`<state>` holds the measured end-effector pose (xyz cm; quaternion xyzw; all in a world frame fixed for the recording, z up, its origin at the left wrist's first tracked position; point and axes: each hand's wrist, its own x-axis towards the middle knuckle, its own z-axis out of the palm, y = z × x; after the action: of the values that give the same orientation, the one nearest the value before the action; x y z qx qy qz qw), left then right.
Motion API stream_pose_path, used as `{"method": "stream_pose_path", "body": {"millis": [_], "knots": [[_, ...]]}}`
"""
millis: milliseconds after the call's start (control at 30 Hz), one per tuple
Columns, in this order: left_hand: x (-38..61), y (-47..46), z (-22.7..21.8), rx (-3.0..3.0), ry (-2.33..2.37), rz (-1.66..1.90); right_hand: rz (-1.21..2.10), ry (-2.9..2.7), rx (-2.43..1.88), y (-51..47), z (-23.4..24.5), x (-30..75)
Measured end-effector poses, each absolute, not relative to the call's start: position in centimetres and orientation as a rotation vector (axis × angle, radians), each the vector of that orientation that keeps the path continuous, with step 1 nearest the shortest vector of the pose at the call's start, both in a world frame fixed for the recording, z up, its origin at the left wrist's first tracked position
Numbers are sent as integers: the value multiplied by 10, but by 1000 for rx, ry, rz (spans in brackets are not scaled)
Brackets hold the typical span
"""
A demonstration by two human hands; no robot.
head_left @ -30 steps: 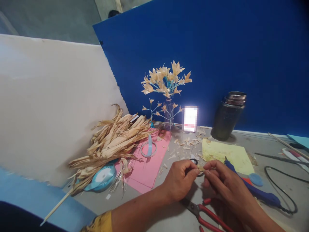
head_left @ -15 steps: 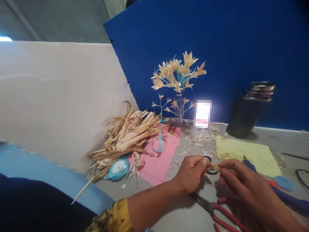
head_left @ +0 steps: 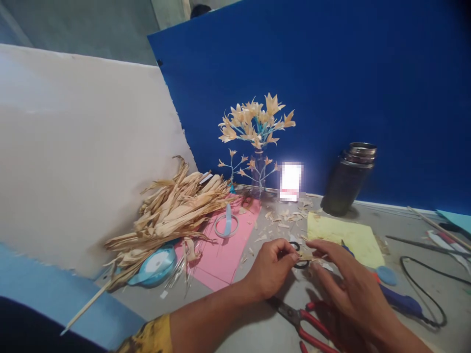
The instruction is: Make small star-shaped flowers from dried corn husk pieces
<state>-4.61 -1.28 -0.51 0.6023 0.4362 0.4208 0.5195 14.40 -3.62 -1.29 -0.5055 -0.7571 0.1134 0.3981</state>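
Observation:
Between the fingertips of my left hand (head_left: 270, 269) is a small pale strip of dried husk (head_left: 305, 256), held in a pinch. My right hand (head_left: 349, 282) is just to its right, thumb and forefinger apart around the strip's near end; whether a fingertip touches it is unclear. Below the hands lie red-handled scissors (head_left: 312, 321), their blades partly hidden by my left hand. Behind the strip, black loops (head_left: 301, 265), apparently handles of a smaller tool, show on the table. Husk flowers (head_left: 253, 120) on blue stems stand in a bottle (head_left: 258, 171).
Left lies a heap of dried corn husks (head_left: 176, 211) beside pink paper (head_left: 221, 262) and a blue ribbon roll (head_left: 156, 267). Husk scraps (head_left: 287, 216) litter the table. Right are a dark flask (head_left: 348, 184), yellow paper (head_left: 342, 235) and a blue-handled tool (head_left: 403, 301) with a black cord (head_left: 443, 314).
The view has shifted, so the table things appear further left and slightly lower. My right finger and thumb have spread apart near the husk strip, while my left hand keeps its pinch.

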Motion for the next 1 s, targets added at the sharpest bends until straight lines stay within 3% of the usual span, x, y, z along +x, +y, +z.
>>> {"method": "stream_pose_path", "body": {"millis": [100, 300, 800, 1000], "knots": [[-43, -15, -6, 1262, 1002, 945, 139, -2049, -1155, -37, -15, 143], [-42, -17, -6, 1035, 968, 824, 160, -2157, -1164, -36, -13, 142], [-43, -19, -4, 1300, 978, 874, -22, -2181, -1341, -45, -2, 137], [-46, -15, -3, 1301, 1067, 1014, -111, -2095, -1119, -37, -4, 143]]}}
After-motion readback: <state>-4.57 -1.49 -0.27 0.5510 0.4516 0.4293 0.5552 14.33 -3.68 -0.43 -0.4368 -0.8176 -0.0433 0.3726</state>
